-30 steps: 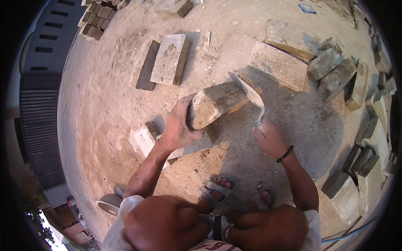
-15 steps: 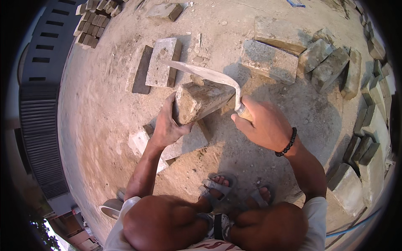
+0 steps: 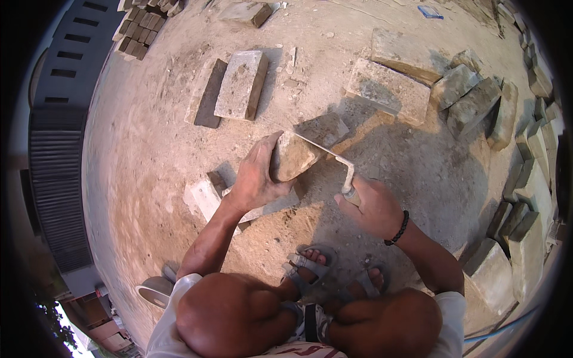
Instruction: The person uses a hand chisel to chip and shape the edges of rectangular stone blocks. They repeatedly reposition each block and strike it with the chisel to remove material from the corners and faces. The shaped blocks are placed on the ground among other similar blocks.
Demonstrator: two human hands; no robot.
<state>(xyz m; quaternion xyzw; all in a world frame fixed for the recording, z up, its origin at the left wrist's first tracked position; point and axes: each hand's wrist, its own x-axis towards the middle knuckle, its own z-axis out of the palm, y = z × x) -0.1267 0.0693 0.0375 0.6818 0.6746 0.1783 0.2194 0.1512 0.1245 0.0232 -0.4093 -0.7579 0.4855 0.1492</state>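
One poss. package only: small flat blue item (image 3: 430, 11) on sandy ground at top edge of view, right of centre, beyond the big stone slabs. Roughly rectangular, blue w/ paler patch, lying flat, apart from other things. Too small to tell if wrapper, packet or scrap. No labels, signs or screens visible elsewhere

We are in an outdoor brick yard. Bare dirt ground (image 3: 149, 137) carries scattered bricks (image 3: 242, 83) and brick stacks (image 3: 525, 179).
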